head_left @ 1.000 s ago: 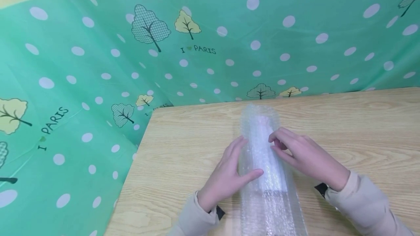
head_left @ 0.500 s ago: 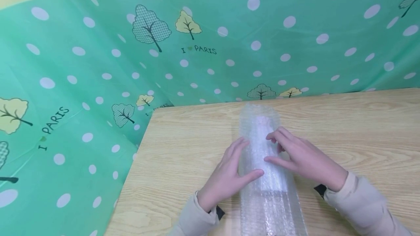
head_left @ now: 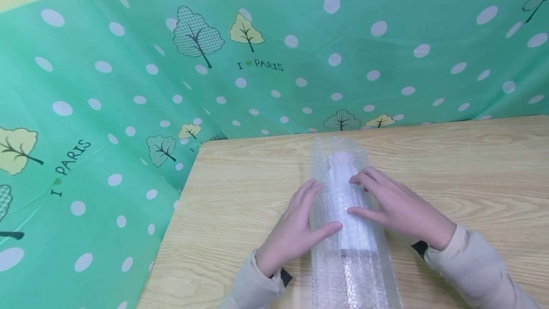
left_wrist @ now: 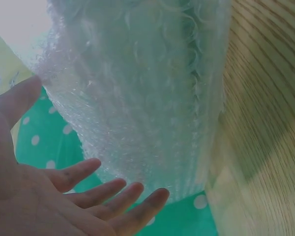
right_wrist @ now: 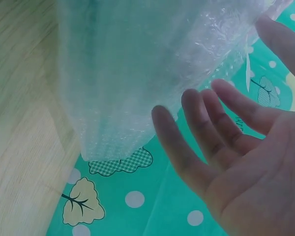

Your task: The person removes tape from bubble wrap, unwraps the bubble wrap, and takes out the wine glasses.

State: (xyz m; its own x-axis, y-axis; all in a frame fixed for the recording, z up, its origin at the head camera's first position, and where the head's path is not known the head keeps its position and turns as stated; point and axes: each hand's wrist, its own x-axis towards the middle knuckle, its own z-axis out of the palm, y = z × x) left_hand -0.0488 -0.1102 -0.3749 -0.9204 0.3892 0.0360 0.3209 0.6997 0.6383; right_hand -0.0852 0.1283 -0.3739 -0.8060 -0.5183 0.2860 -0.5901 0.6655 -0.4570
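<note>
A long roll of clear bubble wrap (head_left: 360,275) lies lengthwise before me, and a white, pleated-looking bundle (head_left: 340,168) shows through it. What that bundle is, I cannot tell through the plastic. My left hand (head_left: 291,232) rests along the wrap's left side, thumb spread over its top. On the right side, my right hand (head_left: 394,204) touches the wrap with thumb and fingers apart and slightly bent. Close up in the left wrist view, the left fingers (left_wrist: 137,209) are extended beside the bubble wrap. In the right wrist view the right fingers (right_wrist: 172,142) are loosely extended at its surface.
The wrap lies on a light wood-grain table (head_left: 240,190), whose left edge slants down the view. Behind and left of it hangs a green cloth (head_left: 266,37) with white dots and printed trees.
My right thumb has spread away from its fingers and down the wrap. The wrap's far end has loosened and widened, so the white bundle shows more clearly. The left hand stays nearly still.
</note>
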